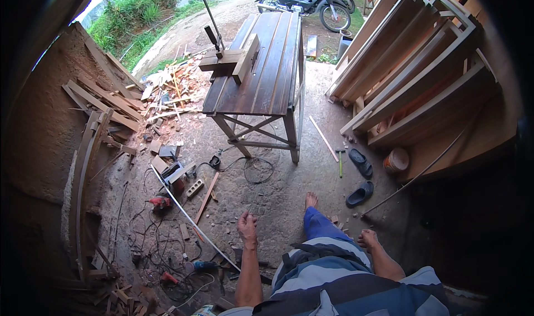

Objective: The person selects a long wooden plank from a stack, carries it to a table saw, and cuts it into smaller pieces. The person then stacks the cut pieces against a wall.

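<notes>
My left hand (247, 227) is raised over the concrete floor (267, 202), its fingers curled; I cannot make out what, if anything, is in them. My right hand (367, 238) hangs beside my striped shirt with curled fingers, their contents unclear. Ahead of me stands a dark slatted wooden table (272, 60), with a wooden assembly (245, 60) and a metal clamp (216, 43) at its left edge. My bare foot (311, 200) is on the floor.
Planks (111, 102) and offcuts lie left; cables, a power strip (194, 188), a red tool (160, 203) and a long white strip (206, 238) cover the lower-left floor. Wooden frames (411, 93), sandals (359, 193), a bucket (395, 161) and a rod (417, 174) are right. Motorbikes (303, 10) stand outside.
</notes>
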`<state>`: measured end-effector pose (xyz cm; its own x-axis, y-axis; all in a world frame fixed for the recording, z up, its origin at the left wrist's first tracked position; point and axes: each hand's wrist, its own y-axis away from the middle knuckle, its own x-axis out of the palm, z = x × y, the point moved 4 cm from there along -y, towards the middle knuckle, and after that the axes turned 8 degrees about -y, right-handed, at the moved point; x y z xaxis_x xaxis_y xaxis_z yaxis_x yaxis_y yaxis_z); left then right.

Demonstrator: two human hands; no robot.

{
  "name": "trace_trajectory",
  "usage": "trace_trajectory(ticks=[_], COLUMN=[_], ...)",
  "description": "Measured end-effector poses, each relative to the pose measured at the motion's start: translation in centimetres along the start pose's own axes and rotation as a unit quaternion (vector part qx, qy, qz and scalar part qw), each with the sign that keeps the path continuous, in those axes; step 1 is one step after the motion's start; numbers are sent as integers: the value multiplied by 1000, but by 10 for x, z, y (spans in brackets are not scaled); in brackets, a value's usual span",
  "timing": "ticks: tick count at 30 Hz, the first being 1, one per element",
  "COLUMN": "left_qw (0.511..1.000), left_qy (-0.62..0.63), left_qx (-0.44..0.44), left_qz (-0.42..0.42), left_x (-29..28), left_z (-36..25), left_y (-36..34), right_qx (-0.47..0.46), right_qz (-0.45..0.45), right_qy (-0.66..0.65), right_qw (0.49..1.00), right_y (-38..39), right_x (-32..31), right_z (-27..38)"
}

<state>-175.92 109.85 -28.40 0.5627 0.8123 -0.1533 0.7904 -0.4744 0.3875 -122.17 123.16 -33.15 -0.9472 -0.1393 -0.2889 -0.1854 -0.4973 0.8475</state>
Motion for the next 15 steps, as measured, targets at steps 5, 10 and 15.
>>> trace_trajectory(ticks=[5,10,15], left_qw=[985,978,974], left_qy=[-42,11,-57], left_qx=[163,202,206], left_qz=[-46,-41,-73], left_x=[119,205,255], left_z=[-151,-273,-330], left_y=[-130,-215,-318], right_qx=[-108,-259,-334], right_qz=[78,152,246], right_qy=[47,48,28], right_qw=[990,953,909], right_y=[-70,-79,-67], right_x=[61,141,238], right_z=[205,438,592])
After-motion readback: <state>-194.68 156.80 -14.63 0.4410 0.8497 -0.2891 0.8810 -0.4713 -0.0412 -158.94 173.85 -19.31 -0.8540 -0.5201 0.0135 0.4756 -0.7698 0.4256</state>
